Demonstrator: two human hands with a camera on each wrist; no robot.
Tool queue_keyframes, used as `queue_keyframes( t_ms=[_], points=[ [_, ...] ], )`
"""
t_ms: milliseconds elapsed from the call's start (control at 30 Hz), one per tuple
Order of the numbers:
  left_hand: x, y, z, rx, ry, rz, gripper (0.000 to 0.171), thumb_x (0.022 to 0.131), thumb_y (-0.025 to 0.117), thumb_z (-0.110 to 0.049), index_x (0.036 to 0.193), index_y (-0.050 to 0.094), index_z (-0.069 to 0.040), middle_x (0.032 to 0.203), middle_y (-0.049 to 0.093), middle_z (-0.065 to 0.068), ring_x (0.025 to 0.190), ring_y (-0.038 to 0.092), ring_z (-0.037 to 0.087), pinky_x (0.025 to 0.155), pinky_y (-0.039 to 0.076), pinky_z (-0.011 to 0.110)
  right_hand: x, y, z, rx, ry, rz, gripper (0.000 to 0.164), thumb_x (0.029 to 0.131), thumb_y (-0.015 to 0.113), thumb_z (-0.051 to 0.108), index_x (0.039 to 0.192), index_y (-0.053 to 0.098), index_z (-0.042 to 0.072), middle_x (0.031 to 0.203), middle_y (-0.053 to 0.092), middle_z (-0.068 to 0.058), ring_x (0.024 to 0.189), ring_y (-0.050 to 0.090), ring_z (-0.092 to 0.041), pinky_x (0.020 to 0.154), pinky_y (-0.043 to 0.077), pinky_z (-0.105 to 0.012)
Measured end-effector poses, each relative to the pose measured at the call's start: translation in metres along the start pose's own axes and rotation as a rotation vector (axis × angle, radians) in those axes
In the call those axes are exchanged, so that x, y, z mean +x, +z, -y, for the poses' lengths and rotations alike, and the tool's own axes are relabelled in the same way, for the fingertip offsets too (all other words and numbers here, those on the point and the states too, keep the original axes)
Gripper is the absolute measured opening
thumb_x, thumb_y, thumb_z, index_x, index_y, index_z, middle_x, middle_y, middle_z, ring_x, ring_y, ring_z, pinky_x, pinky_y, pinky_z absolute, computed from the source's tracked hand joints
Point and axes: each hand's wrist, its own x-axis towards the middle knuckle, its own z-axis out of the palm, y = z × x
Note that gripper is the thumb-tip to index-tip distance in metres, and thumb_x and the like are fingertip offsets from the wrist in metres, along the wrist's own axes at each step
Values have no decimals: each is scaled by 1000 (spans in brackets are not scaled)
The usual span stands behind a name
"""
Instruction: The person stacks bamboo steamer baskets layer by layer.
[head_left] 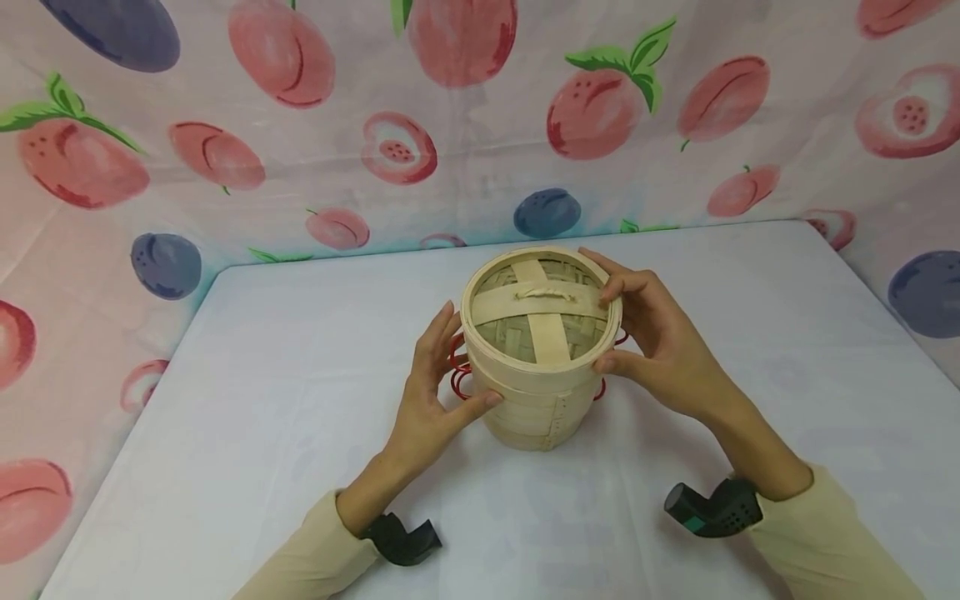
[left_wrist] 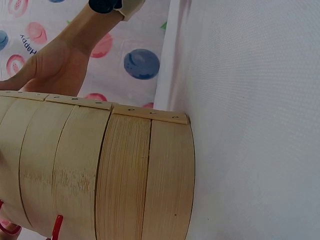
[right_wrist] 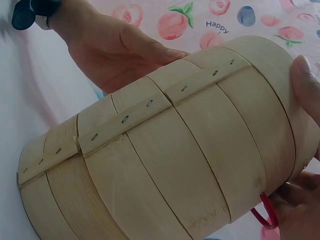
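A round, stacked bamboo steamer (head_left: 532, 417) stands upright on the white table, its woven lid (head_left: 551, 337) on top with crossed strips and a small cord loop. Red rings (head_left: 459, 382) stick out at its sides. My left hand (head_left: 427, 400) holds the steamer's left side, thumb across the front and fingers behind near the rings. The right hand (head_left: 663, 350) grips the lid's right edge, fingertips over the rim and thumb at the front. In the right wrist view, stapled seams run up the tiers (right_wrist: 150, 125), and the right thumb (right_wrist: 306, 82) lies against the topmost band.
The white-covered table (head_left: 285, 375) reaches back to a peach-print cloth (head_left: 465, 167) hanging behind it. Dark wrist devices (head_left: 716, 508) sit at both cuffs, near the tabletop.
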Motion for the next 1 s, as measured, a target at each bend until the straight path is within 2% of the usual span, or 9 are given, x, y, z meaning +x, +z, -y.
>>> queue_keyframes(
  t_ms=[267, 367, 500, 733, 1000],
  points=[
    [-3, 1, 0, -7, 0, 3, 88, 86, 70, -42, 152, 17, -21, 152, 31, 1, 132, 40, 26, 102, 35, 55, -4, 1, 1, 3, 21, 12, 62, 80, 77, 25, 114, 37, -7, 155, 23, -13, 140, 23, -31, 82, 38, -27],
    [-5, 2, 1, -11, 1, 3, 88, 86, 70, -43, 152, 17, -21, 152, 31, 1, 131, 40, 27, 101, 35, 57, -5, 2, 1, 9, 27, 19, 61, 81, 76, 25, 116, 37, -8, 156, 21, -12, 142, 19, -30, 83, 37, -27],
    [-7, 2, 2, -16, -1, 7, 88, 86, 70, -41, 152, 16, -21, 152, 32, 1, 131, 40, 27, 100, 34, 60, -8, 3, -1, 4, 25, 19, 60, 82, 75, 24, 117, 37, -7, 156, 20, -12, 142, 19, -30, 78, 37, -27],
    [-10, 1, 1, -21, 0, -5, 89, 85, 72, -38, 152, 17, -20, 151, 32, 2, 129, 41, 28, 101, 37, 52, -8, 5, -3, 2, 12, 40, 60, 83, 73, 24, 120, 38, -7, 157, 19, -12, 142, 19, -31, 81, 36, -28],
    [-10, 1, 1, -19, -7, 3, 88, 85, 72, -38, 152, 17, -21, 152, 32, 1, 131, 39, 27, 101, 35, 56, -11, 4, -1, -10, 25, 35, 58, 84, 74, 21, 120, 37, -7, 157, 19, -12, 143, 16, -30, 87, 35, -28]
  ],
)
